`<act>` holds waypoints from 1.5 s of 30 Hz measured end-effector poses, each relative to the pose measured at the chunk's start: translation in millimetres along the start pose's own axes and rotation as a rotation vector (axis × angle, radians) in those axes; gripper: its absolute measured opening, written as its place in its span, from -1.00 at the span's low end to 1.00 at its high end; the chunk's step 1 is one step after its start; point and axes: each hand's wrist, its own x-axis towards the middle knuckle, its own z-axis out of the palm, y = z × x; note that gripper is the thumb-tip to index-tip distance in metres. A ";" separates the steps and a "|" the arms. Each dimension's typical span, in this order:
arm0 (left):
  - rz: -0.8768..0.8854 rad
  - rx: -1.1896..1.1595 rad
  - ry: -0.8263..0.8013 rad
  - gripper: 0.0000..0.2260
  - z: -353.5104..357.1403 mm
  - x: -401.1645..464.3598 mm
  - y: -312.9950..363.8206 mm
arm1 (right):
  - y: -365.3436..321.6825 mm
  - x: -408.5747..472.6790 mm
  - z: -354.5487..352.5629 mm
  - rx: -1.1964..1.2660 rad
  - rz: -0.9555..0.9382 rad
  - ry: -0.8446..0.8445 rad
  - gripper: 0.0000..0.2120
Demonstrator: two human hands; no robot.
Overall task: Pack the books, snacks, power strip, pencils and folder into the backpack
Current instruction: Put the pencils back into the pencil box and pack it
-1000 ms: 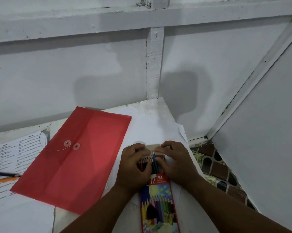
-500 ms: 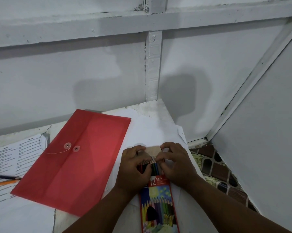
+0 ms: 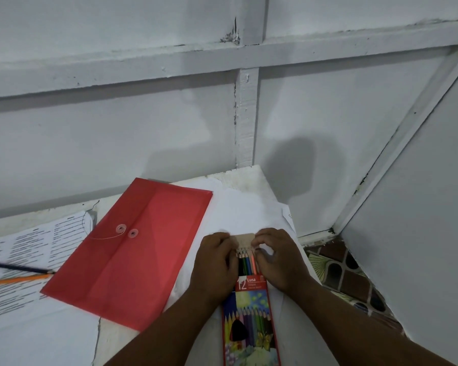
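Observation:
A box of coloured pencils (image 3: 250,323) lies on white paper at the table's right end, its open top facing away from me. Several pencil tips (image 3: 246,262) stick out of the box, and the brown cardboard flap (image 3: 244,240) stands open beyond them. My left hand (image 3: 214,265) and my right hand (image 3: 278,260) sit on either side of the box's mouth, fingertips pinching the flap and the box's top edges. A red string-tie folder (image 3: 133,254) lies flat to the left. No backpack is in view.
A printed sheet (image 3: 30,257) lies at the left with a dark pencil (image 3: 16,268) and an orange pencil (image 3: 14,281) on it. White walls close the back and right. The table edge at the right drops to a patterned floor (image 3: 349,281).
The pencils now sit straighter and deeper in the box. My fingers have shifted up onto the flap. The camera view has dipped slightly.

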 end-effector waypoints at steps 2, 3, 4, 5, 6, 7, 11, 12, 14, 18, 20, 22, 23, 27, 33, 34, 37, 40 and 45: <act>0.021 0.071 -0.041 -0.77 -1.9 1.0 1.2 | -0.5 -1.1 0.3 -0.006 0.015 0.004 -0.74; 0.030 0.095 -0.064 -0.77 -3.4 0.8 1.7 | -0.6 -1.0 -0.3 -0.009 0.019 0.005 -0.72; 0.027 0.106 -0.096 -0.75 -5.6 0.2 2.4 | -0.9 -0.9 -0.9 -0.013 0.022 0.002 -0.71; 0.015 0.108 -0.134 -0.72 -8.7 -0.6 3.7 | -1.1 -0.9 -1.3 -0.018 0.021 -0.006 -0.70; 0.001 0.100 -0.171 -0.70 -12.5 -1.4 4.2 | -2.2 -0.9 -2.1 -0.025 0.018 -0.019 -0.69; -0.008 0.080 -0.201 -0.69 -17.7 -1.6 4.7 | -2.9 -0.8 -2.8 -0.030 0.011 -0.035 -0.68; -0.044 -0.165 -0.222 -0.71 -43.3 1.9 8.8 | -5.3 4.6 -6.9 -0.062 0.023 -0.129 -0.84; -0.087 -0.231 -0.182 -0.72 -51.6 0.2 8.7 | -7.8 8.0 -9.6 -0.087 0.031 -0.167 -0.86; -0.151 -0.295 -0.047 -0.76 -67.9 -6.7 2.8 | -18.5 15.1 -13.8 -0.169 0.073 -0.251 -0.85; -0.228 -0.303 0.112 -0.81 -99.2 -32.4 -17.6 | -56.3 19.2 -7.6 -0.384 0.109 -0.076 -0.83; -0.249 -0.291 0.167 -0.80 -117.0 -46.0 -31.7 | -81.7 17.2 5.7 -0.416 0.112 0.032 -0.89; -0.260 -0.253 0.214 -0.75 -137.2 -59.0 -49.9 | -109.3 15.8 25.0 -0.331 0.105 0.060 -0.89; -0.267 -0.236 0.229 -0.73 -148.3 -65.4 -60.9 | -123.3 15.9 36.9 -0.287 0.084 0.044 -0.86; -0.234 -0.111 0.309 -0.74 -197.8 -93.9 -118.6 | -177.4 22.8 95.9 -0.072 -0.012 -0.075 -0.85; -0.202 0.171 0.327 -0.73 -273.1 -127.9 -215.1 | -253.5 34.2 191.0 0.070 -0.074 -0.188 -0.83; -0.194 0.234 0.303 -0.70 -283.0 -131.9 -231.2 | -262.0 36.0 205.9 0.080 -0.081 -0.192 -0.82; -0.285 0.369 0.118 -0.58 -303.6 -138.8 -272.6 | -283.6 41.4 242.5 0.065 -0.088 -0.224 -0.86; -0.296 0.401 0.044 -0.63 -310.6 -145.4 -302.9 | -300.2 42.3 267.1 0.086 -0.057 -0.201 -0.86; -0.268 0.287 0.207 -0.83 -309.1 -153.8 -318.1 | -296.6 36.8 286.7 0.030 0.090 -0.098 -0.80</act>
